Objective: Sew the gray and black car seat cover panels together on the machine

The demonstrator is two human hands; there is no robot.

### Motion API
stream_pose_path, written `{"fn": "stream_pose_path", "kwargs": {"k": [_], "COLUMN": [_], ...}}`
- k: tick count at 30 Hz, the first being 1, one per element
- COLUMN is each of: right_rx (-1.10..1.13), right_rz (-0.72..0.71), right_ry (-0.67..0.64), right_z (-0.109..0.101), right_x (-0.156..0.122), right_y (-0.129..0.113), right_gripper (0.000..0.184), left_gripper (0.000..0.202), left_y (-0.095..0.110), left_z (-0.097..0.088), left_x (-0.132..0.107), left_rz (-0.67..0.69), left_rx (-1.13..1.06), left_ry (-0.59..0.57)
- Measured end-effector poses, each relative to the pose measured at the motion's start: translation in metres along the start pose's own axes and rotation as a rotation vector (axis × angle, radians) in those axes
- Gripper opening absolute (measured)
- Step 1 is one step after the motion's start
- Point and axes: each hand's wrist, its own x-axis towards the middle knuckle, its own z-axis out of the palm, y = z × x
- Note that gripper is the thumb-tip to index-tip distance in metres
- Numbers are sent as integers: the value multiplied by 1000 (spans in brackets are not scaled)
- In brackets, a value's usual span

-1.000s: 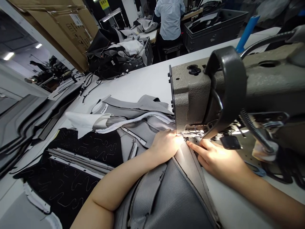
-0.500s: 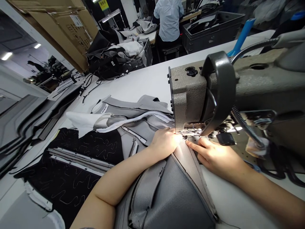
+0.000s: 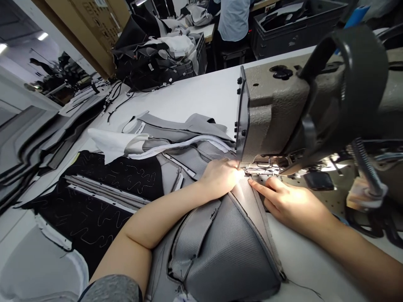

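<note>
Below the sewing machine's head (image 3: 267, 121), a grey fabric cover (image 3: 233, 247) with dark seam edges runs up to the needle area. My left hand (image 3: 222, 178) is closed on the fabric just left of the presser foot (image 3: 248, 173); its fingertips are partly hidden and washed out by the lamp. On the other side, my right hand (image 3: 291, 203) rests its outstretched index finger on the lighter strip (image 3: 252, 201) close to the foot. Its other fingers are bent near the strip's edge, and I see no grip around the cloth.
Black panels with white-edged strips (image 3: 110, 197) lie left of my forearm. Behind are more grey pieces (image 3: 176, 130) and a white cloth (image 3: 116, 142). Stacked panels (image 3: 34, 134) line the far left. A person (image 3: 233, 21) sits beyond the table, near a dark crate (image 3: 292, 33).
The view has shifted closer, so the machine looks larger and farther right. Both hands keep nearly the same places beside the presser foot; any fabric feed is too slight to tell.
</note>
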Motion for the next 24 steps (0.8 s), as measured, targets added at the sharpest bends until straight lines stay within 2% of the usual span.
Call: {"fn": "stream_pose_path", "kwargs": {"k": [5, 13, 18, 24], "right_rx": [-21, -63, 0, 71], "right_rz": [9, -13, -69, -3], "right_ry": [-24, 22, 112, 167], "right_z": [-1, -5, -8, -9], "right_x": [1, 7, 9, 6], "right_y": [-2, -5, -9, -18], "right_gripper": [39, 39, 37, 36], "left_gripper": [19, 23, 23, 20], "left_y": [-1, -8, -14, -17], "left_z": [1, -3, -5, -9], "left_x": [0, 5, 8, 8], "left_rz": [26, 12, 30, 52], "left_rx": [47, 70, 71, -21], "left_ry": [-7, 29, 17, 47]}}
